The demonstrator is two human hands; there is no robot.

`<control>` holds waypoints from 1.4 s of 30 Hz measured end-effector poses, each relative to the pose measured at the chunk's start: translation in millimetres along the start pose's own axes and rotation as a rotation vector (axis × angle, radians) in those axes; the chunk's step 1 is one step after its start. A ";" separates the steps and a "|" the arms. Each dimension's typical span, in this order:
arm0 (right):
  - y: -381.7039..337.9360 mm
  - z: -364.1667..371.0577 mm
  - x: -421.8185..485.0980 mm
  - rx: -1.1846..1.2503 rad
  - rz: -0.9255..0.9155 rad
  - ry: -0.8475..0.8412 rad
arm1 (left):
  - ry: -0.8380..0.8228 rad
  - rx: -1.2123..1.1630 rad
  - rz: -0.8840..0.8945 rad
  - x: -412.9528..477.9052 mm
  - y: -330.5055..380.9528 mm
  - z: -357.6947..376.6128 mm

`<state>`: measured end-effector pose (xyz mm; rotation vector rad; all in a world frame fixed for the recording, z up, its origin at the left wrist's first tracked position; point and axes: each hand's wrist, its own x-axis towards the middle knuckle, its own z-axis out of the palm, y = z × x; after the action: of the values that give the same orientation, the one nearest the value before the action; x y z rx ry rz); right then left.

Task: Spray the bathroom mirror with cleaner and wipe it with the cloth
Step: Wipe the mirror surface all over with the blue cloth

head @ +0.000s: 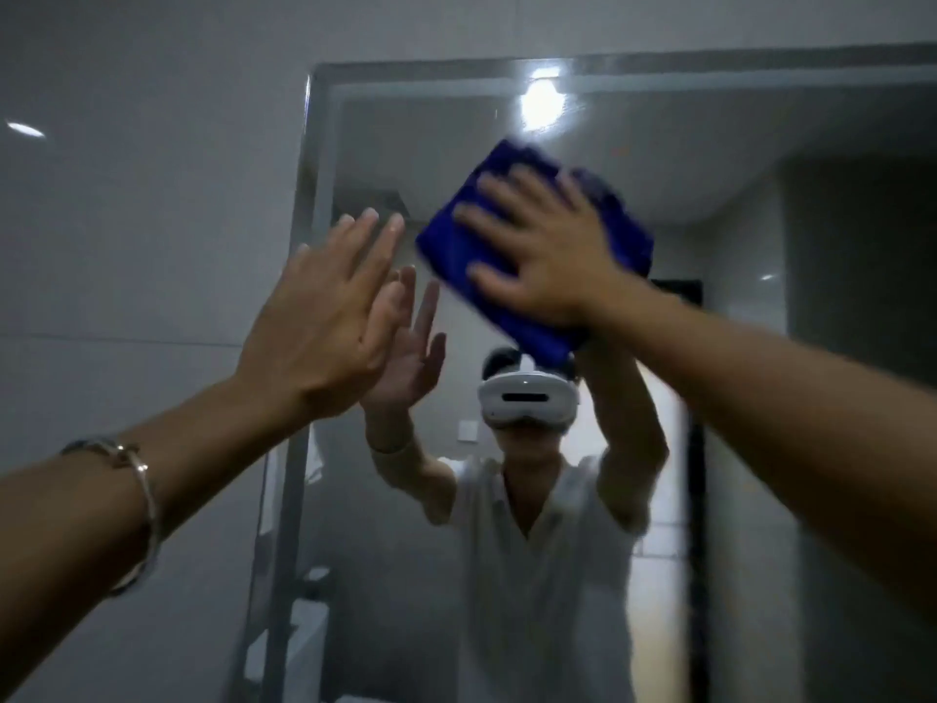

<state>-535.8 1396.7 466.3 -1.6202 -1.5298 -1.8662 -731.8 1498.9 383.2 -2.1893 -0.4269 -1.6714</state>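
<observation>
Two hands are up at the bathroom mirror (760, 205); we judge the folded blue cloth (456, 241) soft, light and slippery on glass, best driven under a flat palm; our right hand (545, 251) presses it, fingers spread, high on the mirror; our left hand (324, 317), fingers straight and together, perhaps touches the glass; blur hides contact.

A large rectangular wall mirror (710, 159) with a pale frosted band along its edge and a rounded upper-left corner hangs upright on the wall. Its glass looks hazy in the lower part. A deep blue folded cloth (448, 246), roughly square and turned corner-up like a diamond, lies flat against the upper middle of the glass under the spread fingers of the right hand (547, 251). The cloth's top edge is blurred.
</observation>
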 end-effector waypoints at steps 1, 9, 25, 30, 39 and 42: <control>35.7 -12.6 22.7 -0.029 0.202 0.003 | 0.015 0.014 0.009 0.4 3.5 -4.6; -10.5 -0.9 -77.7 -0.018 0.178 0.004 | -0.047 -0.045 -0.037 -20.7 33.3 14.8; 89.8 -27.3 -104.2 -0.077 0.455 0.047 | -0.019 -0.055 0.112 23.5 151.2 65.5; 72.2 -24.5 -132.0 -0.072 0.486 -0.017 | 0.021 -0.249 0.152 25.7 192.5 82.3; 43.3 -19.0 -192.4 -0.133 0.518 -0.104 | 0.108 0.029 0.331 -1.8 217.4 116.3; 40.9 -12.0 -200.0 -0.120 0.519 -0.070 | 0.072 -0.015 0.251 -5.9 216.8 125.9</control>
<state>-441.1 1283.8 324.5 -1.9216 -0.9056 -1.6448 -529.5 1361.9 326.7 -2.0859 -0.1140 -1.6133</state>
